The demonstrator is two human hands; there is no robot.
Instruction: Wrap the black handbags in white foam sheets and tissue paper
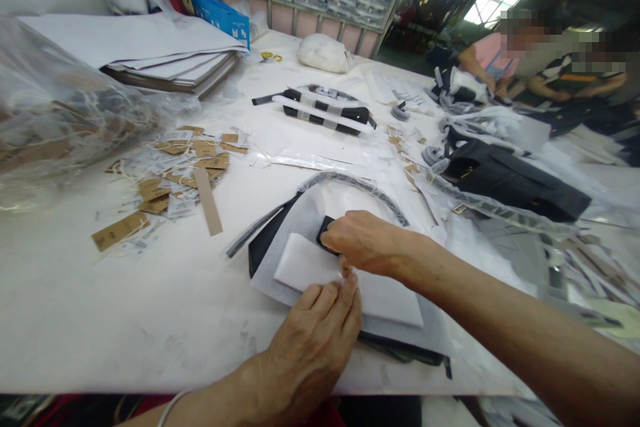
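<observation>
A black handbag (270, 237) lies on the white table in front of me, with a sheet of thin pale wrapping paper (310, 213) and a white foam sheet (305, 263) over it. Its handle (350, 180), wrapped in clear plastic, arches on the far side. My right hand (367, 240) is closed in a fist on a small black tab (325, 233) above the foam. My left hand (320, 327) rests on the foam's near edge, fingers stretched out and fingertips close under my right hand. The palm side of both hands is hidden.
Brown and white hang tags (200, 160) are heaped to the left, near a clear plastic bag (65, 113) and stacked white sheets (135, 40). Another wrapped bag (325, 110) lies farther back. A black bag (515, 177) sits at right; two people work beyond.
</observation>
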